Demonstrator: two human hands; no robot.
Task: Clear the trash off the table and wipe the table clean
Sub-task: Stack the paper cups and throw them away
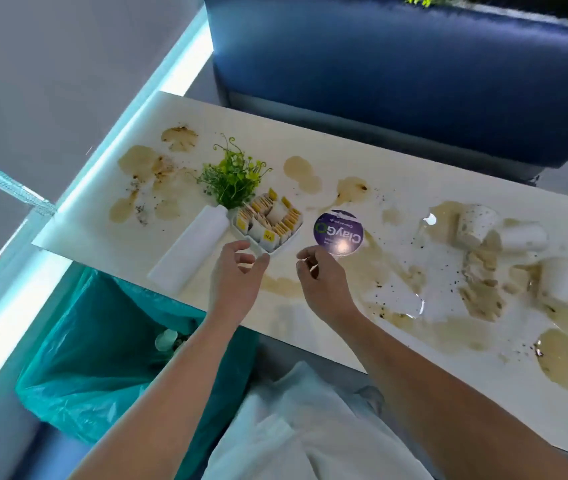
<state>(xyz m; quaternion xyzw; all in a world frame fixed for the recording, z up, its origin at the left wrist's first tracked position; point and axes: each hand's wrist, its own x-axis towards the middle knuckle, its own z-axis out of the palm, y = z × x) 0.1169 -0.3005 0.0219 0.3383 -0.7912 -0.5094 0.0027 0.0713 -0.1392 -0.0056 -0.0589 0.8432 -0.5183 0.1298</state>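
purple round disc (pixel 339 232) reads "claygo", seen upside down; the smaller print on it is too blurred to read. white tray (pixel 256 245) just left of the disc holds yellow-and-white sachets (pixel 268 220), print unreadable. white vase (pixel 192 251) with a green plant (pixel 234 178) touches the tray's left side.

trash: crumpled paper cups (pixel 476 221) lie on their sides at the right end of the table (pixel 396 168), among soggy scraps. brown spills (pixel 566 362) and dark specks cover both ends of the table. green bin bag (pixel 95 341) stands open below the table's near-left edge, with something pale inside, hard to make out.

left hand (pixel 237 282) hovers at the tray's near corner, fingers loosely curled and apart, nothing in them; the thumb tip is at the tray rim, contact unclear. right hand (pixel 324 285) is just below the disc, fingers curled inward; possibly pinching something small, can't tell from this angle.

blue sofa (pixel 414 74) sits behind the table, cut off at the top. white cloth (pixel 310 427) at the bottom edge, partly hidden by the arms.
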